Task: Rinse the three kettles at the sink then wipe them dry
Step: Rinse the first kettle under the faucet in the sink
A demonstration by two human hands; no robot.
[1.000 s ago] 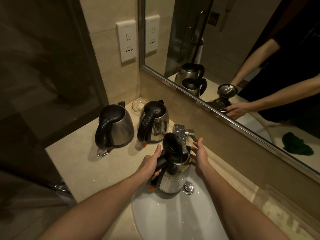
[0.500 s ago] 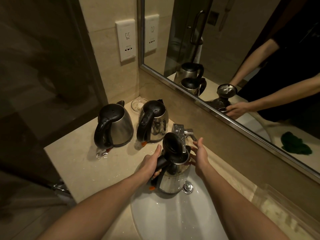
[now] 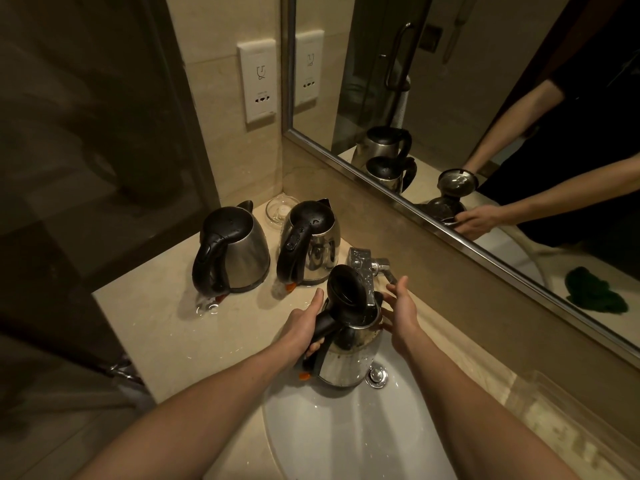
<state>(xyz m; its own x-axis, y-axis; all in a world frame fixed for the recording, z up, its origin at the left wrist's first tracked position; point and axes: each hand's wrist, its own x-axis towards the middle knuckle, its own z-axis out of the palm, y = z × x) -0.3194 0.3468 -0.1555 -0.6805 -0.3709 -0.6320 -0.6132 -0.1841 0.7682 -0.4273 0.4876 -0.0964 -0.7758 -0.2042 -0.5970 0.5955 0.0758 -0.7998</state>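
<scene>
A steel kettle (image 3: 346, 362) with its black lid flipped up stands at the back of the white sink (image 3: 332, 431), right under the chrome tap (image 3: 363, 265). My left hand (image 3: 304, 327) grips its black handle. My right hand (image 3: 401, 306) lies against the kettle's right side near the rim, fingers spread beside the tap lever. Two more steel kettles with black lids and handles stand shut on the counter to the left: one far left (image 3: 239, 251), the other (image 3: 311, 244) next to the tap.
A small glass dish (image 3: 280, 209) sits in the counter corner behind the kettles. The mirror (image 3: 485, 98) runs along the back wall; a wall socket (image 3: 258, 81) is above the counter. A clear tray (image 3: 568, 420) lies at the right. Water drops wet the counter (image 3: 166, 327).
</scene>
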